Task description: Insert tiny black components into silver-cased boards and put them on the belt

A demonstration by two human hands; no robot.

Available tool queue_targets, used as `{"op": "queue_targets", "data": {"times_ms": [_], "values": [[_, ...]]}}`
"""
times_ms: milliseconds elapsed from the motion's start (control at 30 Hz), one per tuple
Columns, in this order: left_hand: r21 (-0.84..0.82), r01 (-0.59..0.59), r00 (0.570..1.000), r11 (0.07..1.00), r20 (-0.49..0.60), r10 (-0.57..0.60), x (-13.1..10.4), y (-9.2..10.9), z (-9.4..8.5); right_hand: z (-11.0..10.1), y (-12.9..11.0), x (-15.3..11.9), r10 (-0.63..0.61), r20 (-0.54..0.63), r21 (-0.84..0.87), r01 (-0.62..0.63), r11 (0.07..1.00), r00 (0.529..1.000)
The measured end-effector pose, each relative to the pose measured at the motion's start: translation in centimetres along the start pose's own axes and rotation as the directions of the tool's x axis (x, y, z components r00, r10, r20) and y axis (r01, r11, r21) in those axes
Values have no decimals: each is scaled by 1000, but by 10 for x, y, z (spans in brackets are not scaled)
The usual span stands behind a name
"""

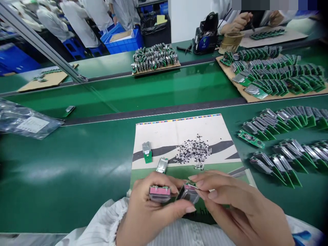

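Observation:
My left hand (151, 208) is closed around two small circuit boards with silver modules. One circuit board (160, 194), with a pink strip along its edge, is tucked between the thumb and palm. The other circuit board (189, 193) is held tilted between thumb and fingers. At this board's upper edge, the fingertips of my right hand (230, 198) are pinched together; what lies between them is too small to make out. Just beyond my left hand, a circuit board (162, 165) lies on the printed sheet (159, 130), with another circuit board (147, 152) farther back.
A pile of tiny black and clear parts (194, 150) lies on the sheet. Rows of circuit boards (287, 157) stand at right, more on cardboard (243, 94) behind. A plastic bag (28, 119) lies left. Across the bench are a co-worker's hands (237, 24).

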State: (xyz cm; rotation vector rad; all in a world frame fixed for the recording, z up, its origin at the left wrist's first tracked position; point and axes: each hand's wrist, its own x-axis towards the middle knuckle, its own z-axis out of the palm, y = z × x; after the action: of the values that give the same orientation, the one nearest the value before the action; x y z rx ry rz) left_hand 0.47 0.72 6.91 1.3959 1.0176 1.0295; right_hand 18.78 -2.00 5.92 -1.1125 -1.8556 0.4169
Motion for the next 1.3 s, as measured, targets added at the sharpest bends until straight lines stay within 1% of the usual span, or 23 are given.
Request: {"op": "queue_targets", "data": {"times_ms": [100, 200, 333, 433, 467, 533, 600, 667, 767, 833, 867, 967, 1033, 1133, 1233, 1300], "values": [[30, -5, 1000, 1000, -27, 6, -2, 3, 1, -2, 5, -8, -50, 70, 17, 49, 999, 996], [41, -33, 999, 999, -25, 34, -3, 4, 1, -5, 10, -16, -37, 118, 81, 28, 996, 992], [50, -44, 999, 998, -25, 45, -3, 3, 1, -6, 14, -28, -31, 118, 94, 20, 995, 993], [56, -58, 998, 997, -31, 60, -3, 3, 2, -5, 12, -32, -41, 69, 32, 39, 999, 997], [68, -72, 997, 995, -31, 75, -3, 2, 2, -5, 11, -32, -55, 68, 15, 54, 998, 996], [111, -97, 994, 989, -35, 101, -4, 2, 1, -5, 8, -30, -60, 93, 14, 59, 998, 994], [170, -125, 991, 977, -29, 132, -5, 0, 1, -4, 5, -27, -19, 117, 55, 13, 998, 993], [219, -163, 985, 962, -15, 170, -7, -2, 0, -4, 2, -25, 35, 91, 84, -43, 996, 995], [270, -199, 978, 942, -11, 210, -8, -4, 0, -2, 0, -23, 5, 79, 71, -10, 997, 997], [280, -193, 979, 940, -12, 205, -9, -4, 0, 1, -2, -22, -5, 62, 91, -1, 996, 998], [276, -187, 980, 943, -12, 198, -10, -4, 0, 2, -3, -22, 10, 37, 109, -14, 994, 999], [247, -170, 984, 954, -17, 179, -10, -3, 1, 7, -7, -19, 116, -50, 176, -106, 979, 992], [234, -164, 984, 958, -24, 174, -11, -3, 1, 9, -10, -16, 173, -64, 213, -156, 965, 983], [251, -175, 982, 952, -28, 188, -11, -4, 1, 9, -12, -10, 171, -62, 237, -152, 959, 983], [279, -206, 974, 938, -30, 223, -12, -4, 3, 8, -11, -6, 175, -99, 239, -147, 960, 980], [298, -219, 971, 929, -25, 237, -11, -4, 4, 9, -11, -5, 172, -94, 241, -145, 960, 981]]}}
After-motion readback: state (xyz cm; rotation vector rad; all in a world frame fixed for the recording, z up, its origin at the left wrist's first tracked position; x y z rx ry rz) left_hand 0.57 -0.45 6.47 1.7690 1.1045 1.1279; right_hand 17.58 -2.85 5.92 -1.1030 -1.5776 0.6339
